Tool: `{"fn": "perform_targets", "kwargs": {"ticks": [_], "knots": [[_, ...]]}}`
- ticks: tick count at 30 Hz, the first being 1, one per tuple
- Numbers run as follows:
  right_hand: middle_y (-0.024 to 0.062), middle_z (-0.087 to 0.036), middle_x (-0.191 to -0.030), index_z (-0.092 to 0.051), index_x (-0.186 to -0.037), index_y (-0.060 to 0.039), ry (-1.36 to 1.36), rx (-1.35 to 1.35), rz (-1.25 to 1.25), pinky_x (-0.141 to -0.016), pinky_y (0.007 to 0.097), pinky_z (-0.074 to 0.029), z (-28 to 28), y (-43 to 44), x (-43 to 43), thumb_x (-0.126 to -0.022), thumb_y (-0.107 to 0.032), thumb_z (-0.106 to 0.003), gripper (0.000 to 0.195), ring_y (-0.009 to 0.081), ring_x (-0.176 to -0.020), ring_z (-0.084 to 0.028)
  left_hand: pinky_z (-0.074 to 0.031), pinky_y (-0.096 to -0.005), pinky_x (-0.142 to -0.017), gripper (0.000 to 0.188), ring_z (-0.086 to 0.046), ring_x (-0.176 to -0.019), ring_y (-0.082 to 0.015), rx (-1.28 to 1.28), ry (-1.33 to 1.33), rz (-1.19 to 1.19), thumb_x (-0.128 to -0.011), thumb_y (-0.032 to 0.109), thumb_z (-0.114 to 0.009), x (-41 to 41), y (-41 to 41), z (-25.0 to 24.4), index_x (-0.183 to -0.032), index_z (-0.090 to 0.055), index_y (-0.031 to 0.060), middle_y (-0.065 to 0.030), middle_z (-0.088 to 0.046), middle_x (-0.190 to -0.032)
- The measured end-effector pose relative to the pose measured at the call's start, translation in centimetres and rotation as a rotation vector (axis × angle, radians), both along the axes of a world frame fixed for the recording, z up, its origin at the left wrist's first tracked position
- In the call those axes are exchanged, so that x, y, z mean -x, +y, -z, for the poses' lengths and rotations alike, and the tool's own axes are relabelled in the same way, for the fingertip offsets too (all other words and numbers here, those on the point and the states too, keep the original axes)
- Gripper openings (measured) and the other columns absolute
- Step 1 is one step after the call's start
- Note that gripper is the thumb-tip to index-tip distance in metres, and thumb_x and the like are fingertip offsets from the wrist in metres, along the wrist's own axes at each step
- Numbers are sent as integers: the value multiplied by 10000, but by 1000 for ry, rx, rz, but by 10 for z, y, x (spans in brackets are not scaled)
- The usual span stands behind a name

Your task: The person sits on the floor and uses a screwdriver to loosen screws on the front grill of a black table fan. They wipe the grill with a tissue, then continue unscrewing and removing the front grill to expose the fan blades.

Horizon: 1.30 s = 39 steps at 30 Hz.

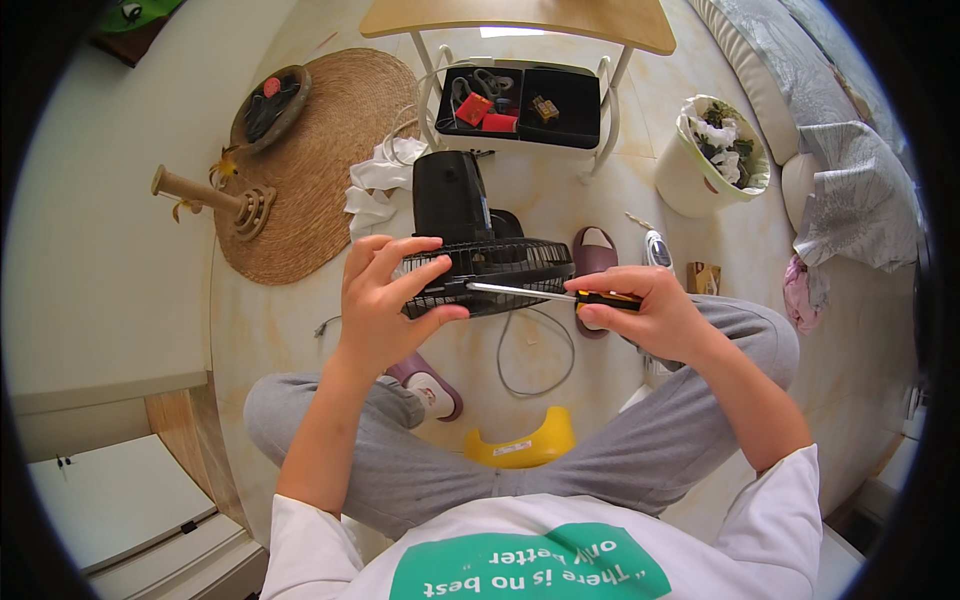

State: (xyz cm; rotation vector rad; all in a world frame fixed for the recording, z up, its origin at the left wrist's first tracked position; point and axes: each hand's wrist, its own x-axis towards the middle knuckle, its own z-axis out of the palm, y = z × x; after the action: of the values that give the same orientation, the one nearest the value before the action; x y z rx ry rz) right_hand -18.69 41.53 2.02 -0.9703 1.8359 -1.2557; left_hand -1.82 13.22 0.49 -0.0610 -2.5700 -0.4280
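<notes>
A small black electric fan [448, 199] stands before me, its round wire guard [529, 259] towards me. My left hand [382, 296] grips the left side of the guard, fingers over the top and thumb below. In my right hand [652, 304] is a screwdriver [525, 291] with a black and yellow handle, pinched between thumb and fingers. Its metal shaft points left, and the tip meets the guard's rim near a dark clip or fastening; whether it sits in a screw is too small to tell. A grey cord [501, 367] loops on the floor below the fan.
A wooden-topped table [517, 19] stands ahead, with a black divided bin [559, 135] beneath. A lined waste bin [675, 180] is at right. Left lie a round woven mat [322, 217] and a scratching post [199, 187]. Yellow plastic [521, 448] shows between my legs.
</notes>
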Motion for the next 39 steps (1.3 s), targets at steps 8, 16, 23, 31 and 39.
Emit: {"fn": "perform_targets", "kwargs": {"ticks": [8,16,23,31,39], "knots": [[14,-719,-808,-752,-1172,-22,-241,-103,-44,-628,220,-466,3,-16,14,-936,-173,-761,281,40,-702,-582,-489,-361,-839,401,-621,-919,-245,-100,62,122,-602,266,-909,5,-18,13,-972,-808,151,-9,-737,-1115],[32,-745,-811,-752,-1168,1,-157,2,-181,-584,212,-464,9,-24,34,-942,-166,-751,281,33,-680,-591,-505,-330,-682,361,-608,-841,-217,-212,35,163,-613,245,-907,4,-17,15,-959,-822,183,-5,-735,-1072],[34,-719,-803,-767,-1118,-25,-20,64,-94,-499,253,-437,26,-29,26,-882,-143,-798,266,83,-564,-545,-508,-336,-685,370,-604,-824,-216,-196,80,148,-611,259,-907,5,-19,19,-963,-819,190,-2,-733,-1073],[21,-661,-805,-761,-1007,-90,1080,495,-187,-494,271,-501,11,-28,22,-757,-143,-854,272,147,-596,-629,-512,-338,-695,373,-602,-830,-218,-237,71,166,-596,250,-910,5,-23,20,-954,-821,193,-8,-733,-1055],[26,-734,-827,-758,-1050,-35,54,270,-155,-543,248,-505,25,-35,30,-881,-90,-794,181,92,-704,-690,-515,-340,-713,375,-607,-851,-228,-262,33,168,-583,226,-912,4,-23,16,-946,-827,189,-18,-728,-1030]]}}
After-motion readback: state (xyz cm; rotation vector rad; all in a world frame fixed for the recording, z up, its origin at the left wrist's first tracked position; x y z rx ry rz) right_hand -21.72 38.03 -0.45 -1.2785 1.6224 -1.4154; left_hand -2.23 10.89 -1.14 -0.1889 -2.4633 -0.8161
